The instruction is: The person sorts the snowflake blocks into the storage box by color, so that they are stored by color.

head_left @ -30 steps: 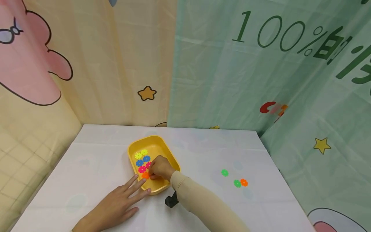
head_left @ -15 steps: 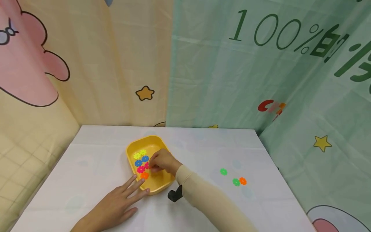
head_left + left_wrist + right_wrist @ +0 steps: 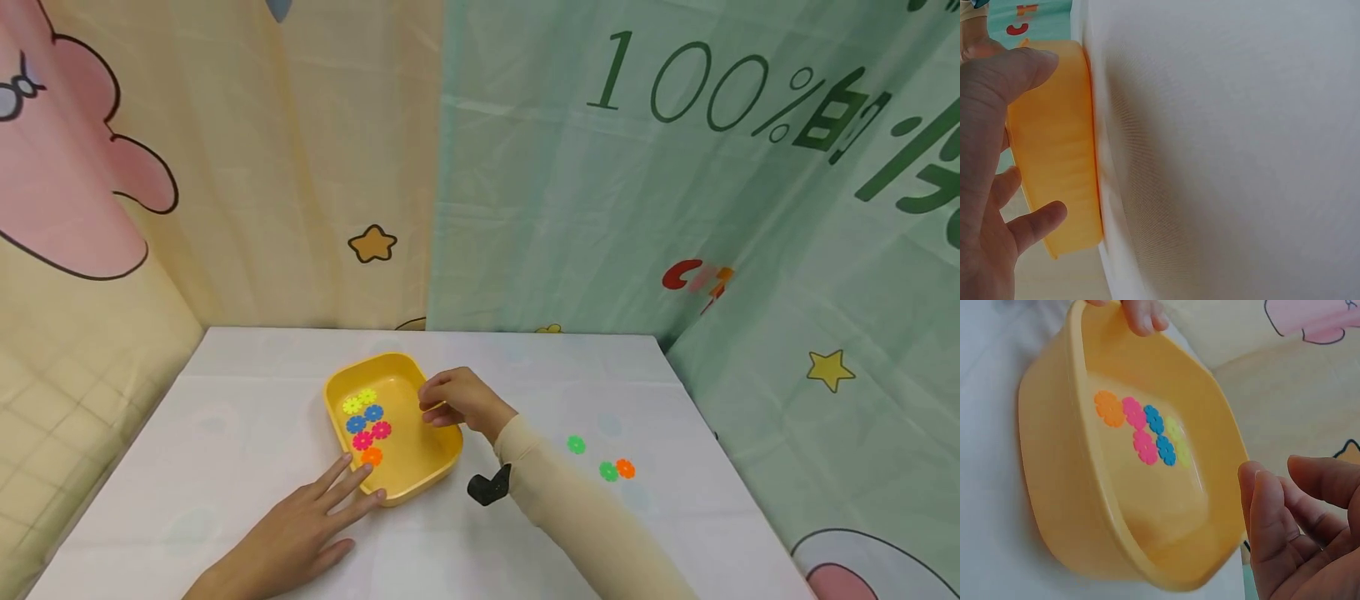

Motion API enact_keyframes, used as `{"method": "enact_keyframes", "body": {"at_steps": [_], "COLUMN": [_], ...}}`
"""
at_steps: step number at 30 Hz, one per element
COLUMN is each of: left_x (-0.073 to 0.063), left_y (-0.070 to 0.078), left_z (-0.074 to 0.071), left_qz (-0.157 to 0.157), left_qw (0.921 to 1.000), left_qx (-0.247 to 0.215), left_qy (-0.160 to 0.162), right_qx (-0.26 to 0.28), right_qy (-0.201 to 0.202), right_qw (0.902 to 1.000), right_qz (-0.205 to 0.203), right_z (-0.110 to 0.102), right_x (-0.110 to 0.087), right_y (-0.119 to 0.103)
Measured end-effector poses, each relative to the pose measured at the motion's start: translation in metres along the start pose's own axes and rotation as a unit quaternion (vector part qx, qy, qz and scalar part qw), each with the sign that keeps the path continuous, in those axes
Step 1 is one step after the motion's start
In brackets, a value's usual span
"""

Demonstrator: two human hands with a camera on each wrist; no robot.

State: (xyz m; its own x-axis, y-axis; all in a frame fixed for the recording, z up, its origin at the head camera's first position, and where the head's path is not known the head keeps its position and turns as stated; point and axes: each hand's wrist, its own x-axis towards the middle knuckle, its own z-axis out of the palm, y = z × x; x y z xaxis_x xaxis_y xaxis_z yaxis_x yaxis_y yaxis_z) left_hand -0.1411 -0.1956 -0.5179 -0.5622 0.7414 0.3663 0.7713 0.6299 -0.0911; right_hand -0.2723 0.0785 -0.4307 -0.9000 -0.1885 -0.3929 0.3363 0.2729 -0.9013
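"100%" was printed on the green curtain (image 3: 540, 183), with other characters after it. The left hand (image 3: 300, 521), fingers spread, touched the yellow tray (image 3: 412, 450), which held seven flowers (image 3: 356, 424). The right hand (image 3: 465, 402) hung at its right rim, the right wrist view showing thumb and loosely bent fingers apart, gripping nothing. Only the head view showed three loose flowers (image 3: 609, 472) on the table (image 3: 420, 550).

The left hand (image 3: 309, 527) spreads its fingers while the right hand (image 3: 467, 402) hovers, fingers loosely bent, thumb apart.
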Motion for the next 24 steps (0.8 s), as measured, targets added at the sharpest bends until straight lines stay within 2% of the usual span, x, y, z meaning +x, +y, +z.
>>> {"method": "enact_keyframes", "body": {"at_steps": [6, 15, 24], "left_x": [0.001, 0.004, 0.003], "left_y": [0.000, 0.001, 0.001], "left_z": [-0.001, -0.004, 0.000], "left_qz": [-0.010, -0.005, -0.002], "left_qw": [0.9996, 0.9997, 0.9999], "left_qx": [-0.005, -0.004, 0.006], "left_qy": [-0.026, -0.022, -0.009], "right_qx": [0.028, 0.064, 0.107], "right_qy": [0.014, 0.064, 0.093], "right_qw": [0.9995, 0.9956, 0.9895], "right_qz": [0.005, 0.021, 0.027], "right_z": [-0.039, -0.099, -0.151], "right_x": [-0.007, -0.022, -0.040], "right_y": [0.008, 0.031, 0.059]}}
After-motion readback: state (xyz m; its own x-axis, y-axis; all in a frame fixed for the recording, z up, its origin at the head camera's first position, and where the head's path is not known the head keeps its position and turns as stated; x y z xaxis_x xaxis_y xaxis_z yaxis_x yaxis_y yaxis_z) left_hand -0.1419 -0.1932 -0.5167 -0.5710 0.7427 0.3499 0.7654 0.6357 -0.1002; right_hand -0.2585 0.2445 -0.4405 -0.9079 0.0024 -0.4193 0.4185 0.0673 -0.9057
